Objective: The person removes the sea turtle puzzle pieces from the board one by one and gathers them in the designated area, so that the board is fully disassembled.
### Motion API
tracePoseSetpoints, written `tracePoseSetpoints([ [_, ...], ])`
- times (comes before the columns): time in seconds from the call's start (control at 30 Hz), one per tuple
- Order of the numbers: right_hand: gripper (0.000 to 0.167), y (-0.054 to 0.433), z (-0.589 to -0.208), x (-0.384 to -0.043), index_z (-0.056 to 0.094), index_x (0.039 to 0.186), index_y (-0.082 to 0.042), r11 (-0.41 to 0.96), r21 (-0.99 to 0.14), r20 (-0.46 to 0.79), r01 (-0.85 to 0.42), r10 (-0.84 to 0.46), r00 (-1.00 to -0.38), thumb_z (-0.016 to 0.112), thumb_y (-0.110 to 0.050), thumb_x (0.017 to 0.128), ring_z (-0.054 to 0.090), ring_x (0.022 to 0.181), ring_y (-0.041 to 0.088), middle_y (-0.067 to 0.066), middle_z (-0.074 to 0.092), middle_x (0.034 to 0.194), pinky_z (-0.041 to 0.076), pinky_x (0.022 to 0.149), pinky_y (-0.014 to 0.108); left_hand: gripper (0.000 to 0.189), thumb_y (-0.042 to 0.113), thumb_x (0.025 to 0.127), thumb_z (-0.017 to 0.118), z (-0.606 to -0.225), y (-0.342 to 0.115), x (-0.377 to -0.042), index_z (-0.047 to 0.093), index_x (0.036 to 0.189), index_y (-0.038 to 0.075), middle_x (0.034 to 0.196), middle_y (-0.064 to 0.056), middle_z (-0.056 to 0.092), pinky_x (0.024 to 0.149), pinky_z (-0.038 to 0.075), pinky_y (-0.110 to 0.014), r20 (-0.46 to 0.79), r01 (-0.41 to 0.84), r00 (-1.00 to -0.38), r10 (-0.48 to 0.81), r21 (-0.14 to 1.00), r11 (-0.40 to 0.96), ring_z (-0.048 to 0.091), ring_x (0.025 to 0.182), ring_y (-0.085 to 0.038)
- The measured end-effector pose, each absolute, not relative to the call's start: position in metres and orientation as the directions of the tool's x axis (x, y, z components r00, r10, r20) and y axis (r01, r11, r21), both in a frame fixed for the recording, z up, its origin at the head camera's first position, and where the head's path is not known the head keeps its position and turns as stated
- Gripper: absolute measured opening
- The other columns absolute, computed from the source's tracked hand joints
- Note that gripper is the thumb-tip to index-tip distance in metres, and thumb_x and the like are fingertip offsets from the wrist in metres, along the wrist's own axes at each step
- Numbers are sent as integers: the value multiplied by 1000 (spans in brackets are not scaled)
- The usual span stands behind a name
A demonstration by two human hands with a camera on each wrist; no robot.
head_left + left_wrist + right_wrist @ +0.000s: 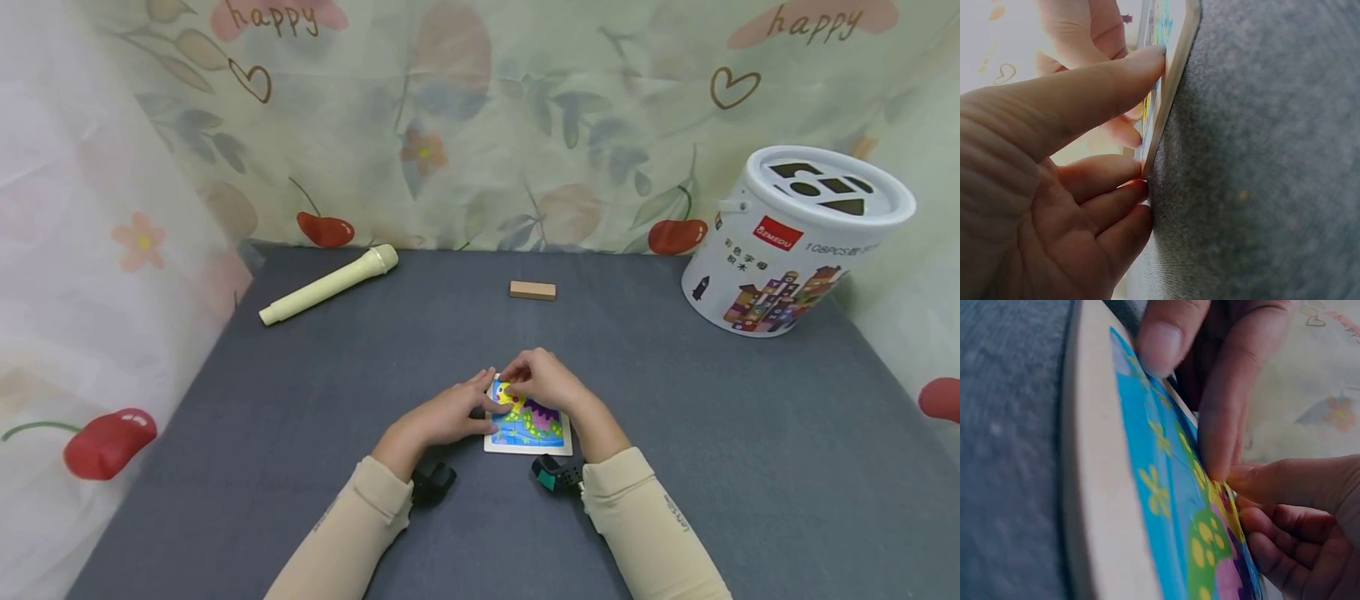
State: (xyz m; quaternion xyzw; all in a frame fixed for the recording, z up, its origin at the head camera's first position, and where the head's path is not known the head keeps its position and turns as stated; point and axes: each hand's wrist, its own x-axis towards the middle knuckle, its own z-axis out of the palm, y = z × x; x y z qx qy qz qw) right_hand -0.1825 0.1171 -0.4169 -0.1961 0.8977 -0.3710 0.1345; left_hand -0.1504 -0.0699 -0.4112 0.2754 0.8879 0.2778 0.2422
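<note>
A small jigsaw puzzle in a pale wooden tray lies on the table, showing a colourful creature on blue. My left hand is at the tray's left side. Its thumb presses the blue surface, and its index finger reaches the yellow part; other fingertips rest by the tray's edge. My right hand bends over the far left corner. Thumb and curled fingers pinch at a yellow puzzle piece there. The fingers partly hide the piece, so whether it sits flat is unclear.
Behind the puzzle lies a small wooden block. A cream microphone-shaped stick rests at the back left. The white bucket with shaped holes in its lid stands at the back right. Patterned cloth hangs behind the grey table.
</note>
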Motion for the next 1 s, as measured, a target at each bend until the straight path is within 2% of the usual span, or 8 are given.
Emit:
tracePoseSetpoints([
  [0.2, 12, 113, -416, -182, 69, 93, 2, 653, -733, -126, -190, -405, -905, 63, -4, 84, 52, 67, 11, 8, 62, 78, 43, 60, 21, 39, 24, 89, 62, -412, -69, -151, 59, 127, 15, 156, -11, 17, 114, 16, -52, -268, 372, -727, 632, 620, 691, 10, 145, -25],
  [1.0, 10, 110, -417, -186, 67, 93, 1, 666, -725, -153, -173, -402, -903, 62, -3, 85, 52, 71, 14, 9, 61, 82, 44, 64, 22, 39, 23, 89, 63, -411, -70, -152, 59, 127, 15, 155, -12, 17, 115, 16, -52, -272, 370, -730, 627, 614, 697, 10, 145, -25],
])
